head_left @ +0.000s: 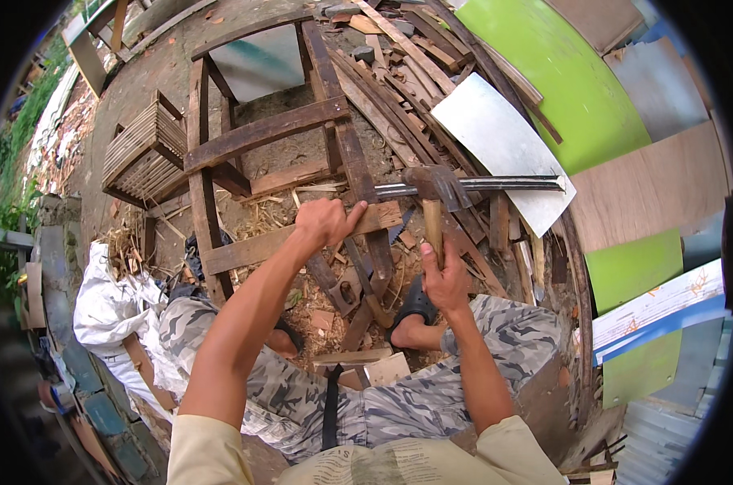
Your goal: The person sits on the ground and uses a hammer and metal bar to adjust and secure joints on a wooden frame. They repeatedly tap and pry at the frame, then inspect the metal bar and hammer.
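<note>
My right hand is closed round the wooden handle of a claw hammer, its metal head raised in front of me. My left hand presses down on a light brown wooden slat, fingers curled over its upper edge near the right end. That slat lies across two legs of a dark wooden frame, which rests on the ground before me. Whether a nail sits under my left fingers cannot be seen. Below, between my feet, a wooden-handled tool lies among sawdust and offcuts.
A slatted wooden crate stands left of the frame. Scrap timber is heaped at the far right, with a white sheet and green panels beyond. A long metal bar lies behind the hammer. White sacks sit at my left.
</note>
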### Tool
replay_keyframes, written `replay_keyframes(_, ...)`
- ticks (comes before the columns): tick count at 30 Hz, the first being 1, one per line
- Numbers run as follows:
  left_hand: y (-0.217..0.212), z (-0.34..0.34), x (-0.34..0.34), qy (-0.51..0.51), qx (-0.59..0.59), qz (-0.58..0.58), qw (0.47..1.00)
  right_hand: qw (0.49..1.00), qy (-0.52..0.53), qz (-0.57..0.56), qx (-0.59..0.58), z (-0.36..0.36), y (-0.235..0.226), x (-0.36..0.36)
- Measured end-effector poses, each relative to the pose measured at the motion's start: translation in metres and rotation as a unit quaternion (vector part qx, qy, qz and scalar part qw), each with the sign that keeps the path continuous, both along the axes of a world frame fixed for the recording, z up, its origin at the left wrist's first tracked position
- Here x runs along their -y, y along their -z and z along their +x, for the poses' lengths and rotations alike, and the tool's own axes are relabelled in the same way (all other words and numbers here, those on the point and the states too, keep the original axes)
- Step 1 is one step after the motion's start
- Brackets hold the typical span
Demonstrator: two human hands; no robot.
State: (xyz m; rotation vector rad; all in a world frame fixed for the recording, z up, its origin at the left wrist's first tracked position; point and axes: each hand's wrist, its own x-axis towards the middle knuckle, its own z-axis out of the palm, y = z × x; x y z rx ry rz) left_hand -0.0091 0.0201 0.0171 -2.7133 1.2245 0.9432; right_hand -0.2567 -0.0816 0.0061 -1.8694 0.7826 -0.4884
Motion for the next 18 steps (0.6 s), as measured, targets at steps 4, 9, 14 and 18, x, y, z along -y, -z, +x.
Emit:
replay_keyframes(4, 0.005, 0.002, -0.003, 0.01, 0.018, -0.018, 1.0, 0.992, -0.045, -0.046, -0.11, 0.016, 0.001, -0.012)
replay_keyframes(9, 0.008, 0.004, -0.006, 0.015, 0.03, -0.029, 0.999, 0.998, -0.018, -0.061, 0.001, 0.02, -0.023, -0.025)
replay_keyframes(14, 0.013, 0.004, -0.003, 0.01, 0.025, -0.019, 0.999, 0.993, -0.038, -0.082, -0.076, 0.013, 0.003, -0.023)
replay_keyframes(18, 0.015, 0.004, -0.009, 0.017, 0.042, -0.024, 0.999, 0.997, -0.026, -0.029, -0.061, 0.011, -0.012, -0.025)
